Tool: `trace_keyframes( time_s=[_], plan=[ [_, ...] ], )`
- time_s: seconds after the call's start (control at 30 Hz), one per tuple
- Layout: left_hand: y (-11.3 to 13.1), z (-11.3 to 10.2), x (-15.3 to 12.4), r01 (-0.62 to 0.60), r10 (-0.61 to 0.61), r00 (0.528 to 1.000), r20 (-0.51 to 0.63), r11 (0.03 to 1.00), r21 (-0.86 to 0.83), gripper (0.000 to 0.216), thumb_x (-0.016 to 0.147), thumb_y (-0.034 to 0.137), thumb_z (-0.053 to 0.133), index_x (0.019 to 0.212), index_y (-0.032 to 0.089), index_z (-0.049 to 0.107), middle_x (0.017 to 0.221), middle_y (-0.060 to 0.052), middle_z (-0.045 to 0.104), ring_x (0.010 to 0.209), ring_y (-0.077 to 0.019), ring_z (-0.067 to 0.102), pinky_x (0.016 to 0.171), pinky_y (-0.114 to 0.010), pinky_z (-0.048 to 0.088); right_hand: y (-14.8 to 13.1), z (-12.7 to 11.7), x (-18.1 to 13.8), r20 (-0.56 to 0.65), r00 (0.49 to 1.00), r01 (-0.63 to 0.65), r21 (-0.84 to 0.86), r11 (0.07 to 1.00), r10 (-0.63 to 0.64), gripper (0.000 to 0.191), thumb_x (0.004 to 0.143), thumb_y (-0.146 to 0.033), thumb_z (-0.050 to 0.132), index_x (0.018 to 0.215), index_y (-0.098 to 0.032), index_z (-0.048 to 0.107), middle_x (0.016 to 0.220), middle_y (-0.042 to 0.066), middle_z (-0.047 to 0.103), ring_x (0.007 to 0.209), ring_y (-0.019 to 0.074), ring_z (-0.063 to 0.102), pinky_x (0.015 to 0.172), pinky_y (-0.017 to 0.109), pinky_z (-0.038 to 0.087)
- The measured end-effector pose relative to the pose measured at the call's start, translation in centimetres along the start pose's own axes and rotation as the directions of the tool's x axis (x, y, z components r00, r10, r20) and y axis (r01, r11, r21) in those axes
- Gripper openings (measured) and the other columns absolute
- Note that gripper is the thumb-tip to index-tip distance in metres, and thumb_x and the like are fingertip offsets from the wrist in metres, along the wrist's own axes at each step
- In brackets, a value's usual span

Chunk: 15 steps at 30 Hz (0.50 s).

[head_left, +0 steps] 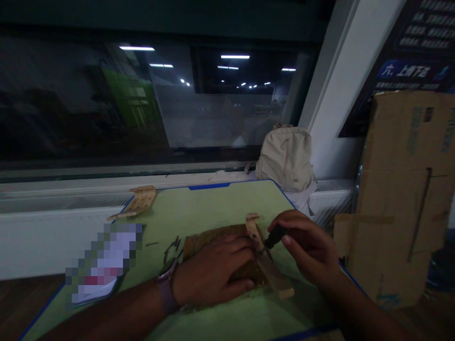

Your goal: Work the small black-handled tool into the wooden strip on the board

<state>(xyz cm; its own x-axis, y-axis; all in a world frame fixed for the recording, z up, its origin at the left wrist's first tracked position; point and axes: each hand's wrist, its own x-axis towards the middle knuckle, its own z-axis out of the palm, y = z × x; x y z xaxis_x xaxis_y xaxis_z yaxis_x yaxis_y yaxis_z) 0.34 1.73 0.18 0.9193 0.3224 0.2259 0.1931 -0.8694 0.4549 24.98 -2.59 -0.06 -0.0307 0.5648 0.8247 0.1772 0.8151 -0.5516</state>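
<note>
Gripping a stubby black tool (276, 236) between the thumb and fingers of the right hand (314, 248), kinda tilting it down and left at a slim wooden strip (276, 277). Losing the tip in the murk right by the strip, so not really making out any contact. Laying the left hand (209, 272) across a brown board (199, 241), with fingertips reaching the strip; honestly not managing to tell a grip from a plain touch there. Hiding most of the board under that same hand, too. Having the strip lying over the board's right side on the desk (209, 201), with its long axis running diagonally, bent end pointing away and near end pointing down-right. Seeing just blocky pixels over some flat thing (106, 265) at left, and barely making out thin dark bits (172, 248) beside the board.
</note>
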Motion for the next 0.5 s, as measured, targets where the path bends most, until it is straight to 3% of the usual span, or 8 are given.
trace_keyframes(
  time_s=[0.1,0.2,0.33,0.5],
  plan=[
    [-0.04,-0.04,0.03,0.009,-0.009,1.0,0.013,1.0,0.002,0.037,0.106,0.04,0.067,0.136,0.018,0.063,0.147,-0.016,0.066,0.142,-0.0354,0.058,0.124,-0.053,0.044,0.41,0.25,0.03,-0.064,0.998,-0.001,0.017,1.0,0.002,0.021,0.103,-0.02,0.07,0.121,-0.029,0.074,0.1,0.006,0.07,0.087,0.0198,0.073,0.068,0.032,0.063],
    [0.01,-0.1,0.11,0.01,-0.01,1.0,0.011,1.0,0.0,0.035,0.105,0.039,0.068,0.133,0.019,0.064,0.145,-0.015,0.066,0.14,-0.0347,0.058,0.124,-0.052,0.045,0.75,0.27,-0.01,-0.106,0.994,0.024,-0.084,0.996,-0.033,0.017,0.102,-0.019,0.069,0.116,-0.028,0.074,0.1,0.006,0.068,0.091,0.02,0.07,0.071,0.033,0.062],
    [0.04,-0.02,0.1,-0.001,0.001,1.0,-0.008,1.0,-0.007,0.035,0.107,0.04,0.067,0.135,0.021,0.063,0.146,-0.014,0.066,0.142,-0.0335,0.057,0.125,-0.051,0.044,0.8,0.08,-0.36,-0.099,0.994,0.039,-0.15,0.988,-0.055,0.021,0.104,-0.02,0.067,0.121,-0.029,0.075,0.108,0.009,0.072,0.1,0.0229,0.075,0.081,0.04,0.065],
    [0.07,0.02,-0.05,0.016,-0.017,1.0,-0.003,1.0,-0.009,0.036,0.106,0.04,0.068,0.135,0.02,0.063,0.149,-0.015,0.065,0.142,-0.0341,0.058,0.125,-0.051,0.045,0.52,0.13,-0.66,-0.062,0.998,0.011,-0.039,0.999,-0.013,0.025,0.108,-0.021,0.062,0.124,-0.031,0.078,0.117,0.009,0.081,0.11,0.024,0.079,0.091,0.044,0.068]
  ],
)
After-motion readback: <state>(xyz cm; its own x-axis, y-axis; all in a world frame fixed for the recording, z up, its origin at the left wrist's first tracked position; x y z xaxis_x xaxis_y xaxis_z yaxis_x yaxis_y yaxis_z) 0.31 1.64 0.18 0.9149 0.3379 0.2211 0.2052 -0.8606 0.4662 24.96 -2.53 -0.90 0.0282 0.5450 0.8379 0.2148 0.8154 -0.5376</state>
